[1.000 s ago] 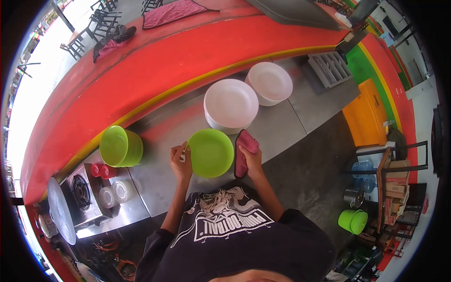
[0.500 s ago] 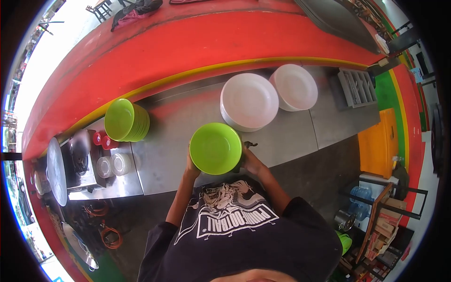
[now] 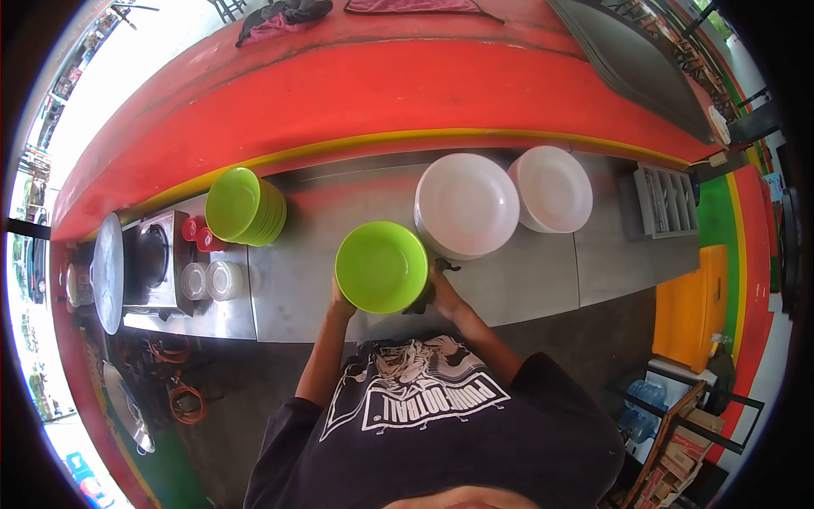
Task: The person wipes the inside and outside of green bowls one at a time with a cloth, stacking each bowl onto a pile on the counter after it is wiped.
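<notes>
A lime-green bowl [image 3: 381, 267] is between my two hands over the steel counter, its round mouth facing up. My left hand [image 3: 341, 300] grips its lower left side, with the fingers mostly hidden by the bowl. On the other side, my right hand [image 3: 444, 295] presses against the bowl with a dark cloth [image 3: 418, 304] bunched between palm and bowl. Further left on the counter is a stack of green bowls [image 3: 246, 206]. Large white bowls [image 3: 466, 204] are stacked just beyond my right hand, beside a second white bowl stack [image 3: 553, 190].
A grey divided rack [image 3: 666, 201] occupies the counter's right end. Red containers [image 3: 208, 240], clear plastic containers [image 3: 224, 281] and a stove [image 3: 161, 263] are at the left. A red wall [image 3: 381, 93] runs along the back. A yellow-orange box [image 3: 691, 307] is on the right.
Both hands have carried the green bowl slightly left along the counter, away from the white stacks. The camera view has also shifted and turned a little.
</notes>
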`<state>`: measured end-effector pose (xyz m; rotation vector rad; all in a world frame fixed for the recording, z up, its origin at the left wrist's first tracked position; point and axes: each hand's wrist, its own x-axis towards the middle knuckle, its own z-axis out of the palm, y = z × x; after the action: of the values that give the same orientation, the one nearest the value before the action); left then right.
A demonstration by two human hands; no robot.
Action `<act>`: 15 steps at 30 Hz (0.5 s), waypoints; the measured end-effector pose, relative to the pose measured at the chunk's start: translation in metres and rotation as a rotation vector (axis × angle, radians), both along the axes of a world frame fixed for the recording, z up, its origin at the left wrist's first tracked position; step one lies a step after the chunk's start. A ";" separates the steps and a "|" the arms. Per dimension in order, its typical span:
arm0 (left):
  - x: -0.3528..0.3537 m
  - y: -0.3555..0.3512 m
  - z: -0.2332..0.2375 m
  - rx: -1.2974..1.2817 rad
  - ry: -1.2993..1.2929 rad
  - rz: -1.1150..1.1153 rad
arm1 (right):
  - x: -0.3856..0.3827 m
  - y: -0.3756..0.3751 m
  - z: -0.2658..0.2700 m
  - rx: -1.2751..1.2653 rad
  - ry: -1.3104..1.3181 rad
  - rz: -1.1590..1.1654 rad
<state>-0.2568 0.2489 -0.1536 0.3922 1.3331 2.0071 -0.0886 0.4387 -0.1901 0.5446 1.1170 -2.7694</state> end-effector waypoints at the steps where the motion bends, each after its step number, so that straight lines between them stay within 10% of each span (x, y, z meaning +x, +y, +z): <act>1: -0.007 0.000 -0.003 -0.021 0.052 -0.008 | -0.005 0.001 0.004 0.005 0.030 0.023; 15: -0.091 0.024 -0.030 0.046 -0.102 0.050 | -0.083 -0.009 -0.016 0.120 -0.111 -0.321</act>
<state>-0.3481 0.2733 -0.1831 0.2758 1.2474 2.0733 -0.1719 0.4300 -0.2059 0.9577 1.2762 -2.8988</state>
